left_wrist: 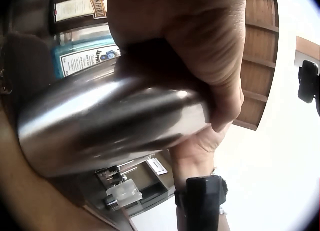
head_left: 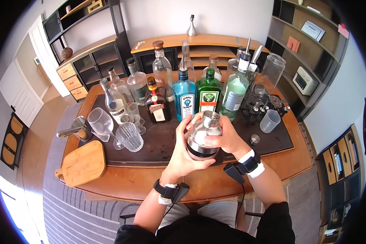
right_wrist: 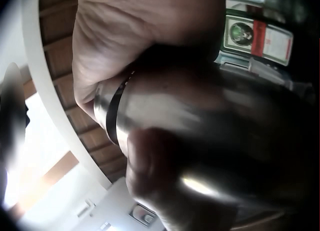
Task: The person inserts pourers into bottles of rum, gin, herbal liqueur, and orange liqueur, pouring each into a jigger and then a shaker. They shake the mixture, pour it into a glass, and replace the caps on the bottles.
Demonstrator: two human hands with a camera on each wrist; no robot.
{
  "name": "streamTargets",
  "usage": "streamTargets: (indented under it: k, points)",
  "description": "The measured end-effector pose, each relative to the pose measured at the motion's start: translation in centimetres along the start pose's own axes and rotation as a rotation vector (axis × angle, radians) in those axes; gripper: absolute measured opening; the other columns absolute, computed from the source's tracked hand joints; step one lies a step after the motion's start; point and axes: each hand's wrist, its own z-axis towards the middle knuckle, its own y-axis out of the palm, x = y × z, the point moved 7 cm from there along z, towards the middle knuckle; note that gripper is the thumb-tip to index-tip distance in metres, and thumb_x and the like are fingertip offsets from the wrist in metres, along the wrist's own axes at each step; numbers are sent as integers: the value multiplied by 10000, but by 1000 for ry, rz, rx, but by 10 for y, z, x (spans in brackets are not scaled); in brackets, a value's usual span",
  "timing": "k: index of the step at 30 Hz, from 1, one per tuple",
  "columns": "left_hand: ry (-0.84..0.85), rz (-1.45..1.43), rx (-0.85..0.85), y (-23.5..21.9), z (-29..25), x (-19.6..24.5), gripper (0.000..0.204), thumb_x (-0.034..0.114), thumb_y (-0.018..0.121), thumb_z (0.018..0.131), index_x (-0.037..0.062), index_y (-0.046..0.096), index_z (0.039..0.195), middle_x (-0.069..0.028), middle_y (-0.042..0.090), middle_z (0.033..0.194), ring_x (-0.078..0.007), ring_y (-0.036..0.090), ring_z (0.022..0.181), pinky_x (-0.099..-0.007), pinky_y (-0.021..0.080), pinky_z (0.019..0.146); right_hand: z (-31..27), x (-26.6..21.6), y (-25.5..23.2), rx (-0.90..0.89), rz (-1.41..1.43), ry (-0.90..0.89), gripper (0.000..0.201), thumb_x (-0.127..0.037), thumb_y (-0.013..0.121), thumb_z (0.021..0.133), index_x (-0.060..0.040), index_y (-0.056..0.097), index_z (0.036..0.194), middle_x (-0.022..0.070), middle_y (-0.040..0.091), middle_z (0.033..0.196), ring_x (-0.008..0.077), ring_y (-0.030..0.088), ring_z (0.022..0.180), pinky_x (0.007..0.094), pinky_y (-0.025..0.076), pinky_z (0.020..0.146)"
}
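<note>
Both hands hold a shiny steel cocktail shaker (head_left: pixel 203 136) at the front middle of the table, its small cap (head_left: pixel 211 118) uppermost. The left hand (head_left: pixel 182 155) wraps the lower body from the left, thumb across the front near the base. From the right, the right hand (head_left: pixel 227 136) grips the upper part, its thumb lying on the shoulder below the cap. Close up in the left wrist view, the smooth steel shaker body (left_wrist: pixel 110 116) runs under the palm. A dark band (right_wrist: pixel 116 110) circles the shaker in the right wrist view.
Behind the shaker stand several bottles, including a blue one (head_left: pixel 184 97) and a green one (head_left: pixel 208 91). Glasses (head_left: pixel 130 137) and a wooden cutting board (head_left: pixel 83 162) are at the left. Rightward are a small jigger (head_left: pixel 254 139), a plastic cup (head_left: pixel 270 121) and a dark tool stand (head_left: pixel 258 103).
</note>
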Motion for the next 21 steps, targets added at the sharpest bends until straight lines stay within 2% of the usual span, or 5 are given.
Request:
streamTargets:
  k: [8, 11, 15, 19, 21]
  points:
    - [79, 95, -19, 0, 2, 3, 1330, 92, 943, 608, 143, 79, 1618, -228, 400, 1493, -324, 462, 1394, -481, 418, 1143, -4, 11, -10, 114, 244, 71, 469, -223, 733, 927, -19, 570, 1317, 85, 685, 1244, 172, 644, 1153, 340, 487, 1045]
    - [-18, 117, 10, -4, -2, -2, 1342, 120, 959, 607, 145, 77, 1618, -222, 474, 1417, -319, 526, 1329, -471, 450, 1106, -11, 18, -17, 228, 402, 94, 584, -316, 728, 974, -24, 482, 1416, 85, 624, 1341, 200, 603, 1238, 372, 455, 1092]
    - [-38, 87, 23, -6, -2, -6, 1324, 140, 971, 595, 115, 113, 1603, -214, 518, 1362, -303, 566, 1278, -452, 470, 1081, -17, 3, -15, 131, 548, 9, 690, -241, 781, 920, -27, 427, 1472, 107, 552, 1453, 259, 529, 1357, 407, 367, 1183]
    - [-43, 69, 29, -7, -3, -9, 1277, 142, 966, 600, 107, 157, 1587, -206, 511, 1372, -298, 565, 1287, -450, 468, 1088, -26, -9, -30, 235, 514, -8, 681, -118, 764, 883, -39, 437, 1475, 113, 560, 1448, 274, 543, 1350, 411, 408, 1149]
    - [-53, 69, 24, -7, -4, -10, 1253, 136, 963, 604, 108, 173, 1577, -201, 510, 1373, -294, 565, 1286, -449, 468, 1090, -33, -23, -45, 219, 500, -1, 630, -265, 703, 963, -46, 444, 1494, 127, 581, 1439, 303, 586, 1304, 415, 463, 1083]
